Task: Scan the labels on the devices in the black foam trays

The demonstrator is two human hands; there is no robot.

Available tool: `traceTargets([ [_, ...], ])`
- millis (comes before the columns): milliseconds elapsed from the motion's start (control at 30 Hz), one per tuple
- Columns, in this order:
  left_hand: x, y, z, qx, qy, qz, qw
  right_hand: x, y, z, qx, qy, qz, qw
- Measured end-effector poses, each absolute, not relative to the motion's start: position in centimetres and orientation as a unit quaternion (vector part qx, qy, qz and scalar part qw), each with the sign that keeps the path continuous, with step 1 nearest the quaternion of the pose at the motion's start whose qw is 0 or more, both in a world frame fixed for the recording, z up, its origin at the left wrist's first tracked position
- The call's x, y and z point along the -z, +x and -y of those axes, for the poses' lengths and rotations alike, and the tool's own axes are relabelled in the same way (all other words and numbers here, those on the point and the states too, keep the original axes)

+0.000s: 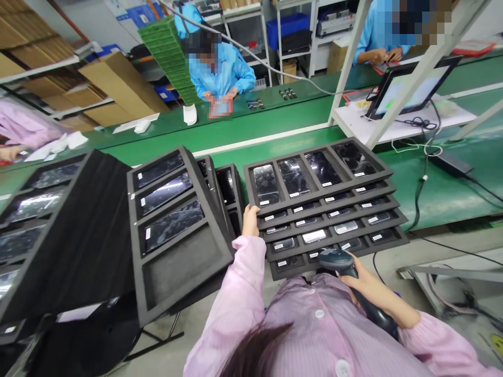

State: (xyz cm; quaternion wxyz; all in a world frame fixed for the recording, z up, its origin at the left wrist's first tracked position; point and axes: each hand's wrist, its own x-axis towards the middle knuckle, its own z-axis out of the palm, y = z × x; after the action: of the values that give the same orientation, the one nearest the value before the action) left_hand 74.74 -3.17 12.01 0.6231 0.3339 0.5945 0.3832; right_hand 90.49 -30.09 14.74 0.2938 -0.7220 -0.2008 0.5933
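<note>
My left hand (250, 221) grips the near left corner of the top black foam tray (257, 210) in a stepped stack of several trays. Each tray holds dark phones in slots; one phone (265, 184) lies just above my fingers. My right hand (363, 285) is closed around the handle of a dark barcode scanner (338, 260), whose head sits over the lowest tray's front edge (293, 269). Both sleeves are pink.
To the left, another foam tray (184, 262) with three phones and one vacant slot leans on more trays. A green conveyor (275, 123) runs behind. A monitor (408, 89) stands on a white shelf at right, cables trailing. Two people in blue work across the belt.
</note>
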Motion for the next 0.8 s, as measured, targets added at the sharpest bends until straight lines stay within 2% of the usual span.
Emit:
traceTargets([
  [467,-11.2,74.4,3.1,-0.385,0.346,-0.575,0.633,-13.9,89.4,30.3,-0.573,-0.753,0.176,0.271],
  [633,-10.7,74.3,3.0,-0.389,0.347,-0.566,0.638,-16.1,88.7,30.3,-0.563,-0.749,0.18,0.299],
  [800,-10.5,74.4,2.9,-0.384,0.343,-0.575,0.635,-17.9,87.1,28.7,-0.608,-0.708,0.157,0.322],
])
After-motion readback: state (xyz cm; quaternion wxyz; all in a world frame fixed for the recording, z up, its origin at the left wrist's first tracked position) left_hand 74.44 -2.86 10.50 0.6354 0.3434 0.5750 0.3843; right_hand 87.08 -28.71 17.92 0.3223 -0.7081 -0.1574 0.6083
